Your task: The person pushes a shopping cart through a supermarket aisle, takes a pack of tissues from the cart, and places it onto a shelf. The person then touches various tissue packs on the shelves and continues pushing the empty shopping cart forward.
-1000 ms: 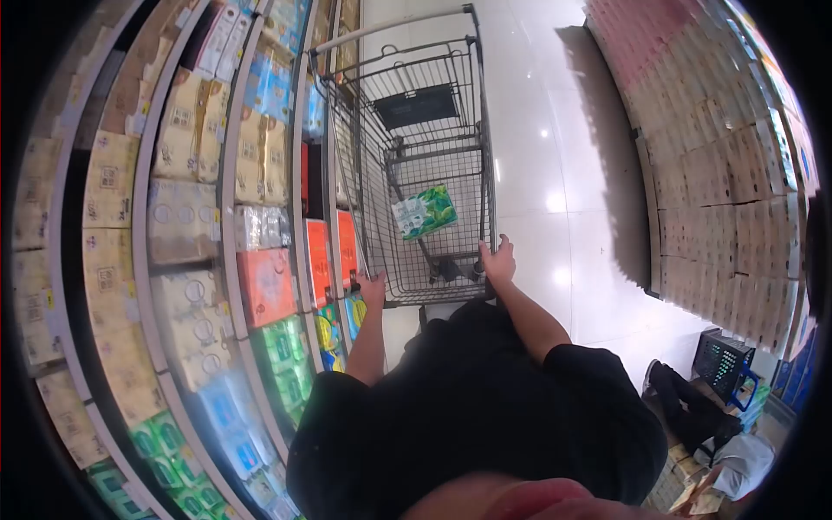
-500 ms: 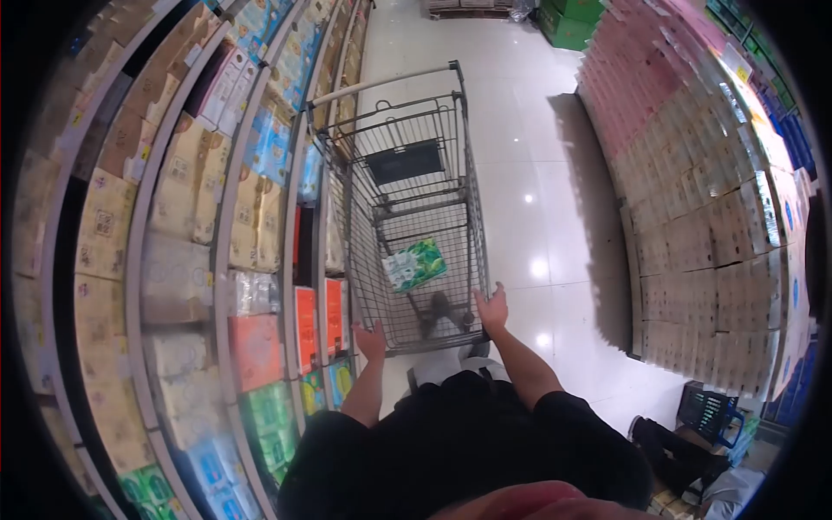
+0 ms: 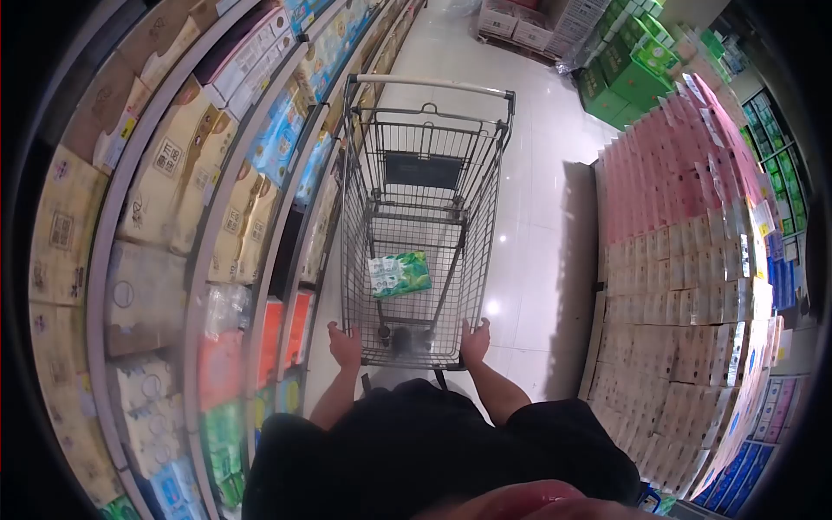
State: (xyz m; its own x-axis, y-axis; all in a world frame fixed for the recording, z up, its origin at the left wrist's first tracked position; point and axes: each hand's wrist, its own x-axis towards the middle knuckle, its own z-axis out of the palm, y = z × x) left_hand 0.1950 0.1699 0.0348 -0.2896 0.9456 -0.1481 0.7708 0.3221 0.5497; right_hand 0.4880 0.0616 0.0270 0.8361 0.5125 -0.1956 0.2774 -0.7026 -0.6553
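Note:
A grey wire shopping cart (image 3: 485, 225) stands right in front of me, its handle bar at the far end. My left hand (image 3: 345, 347) is at the near left corner of its rim, thumb against the wire and fingers curled on the outer side. At the near right corner, my right hand (image 3: 474, 344) grips the rim in the same way. Parts of the fingers are too small to make out. On the cart's wire floor lies a green and white plastic-wrapped pack (image 3: 400, 274), apart from both hands.
Shelves (image 3: 192, 286) of packaged paper goods run close along the left. A tall stack of pink and beige packs (image 3: 676, 286) stands on the right. Green boxes (image 3: 620, 78) and a loaded pallet (image 3: 520, 30) are farther up the aisle, over shiny floor tiles (image 3: 529, 199).
The cart has swung straighter in front of me, with both hands still at its near corners. The view has shifted; more green boxes show ahead, and the blue basket at lower right is mostly out of view.

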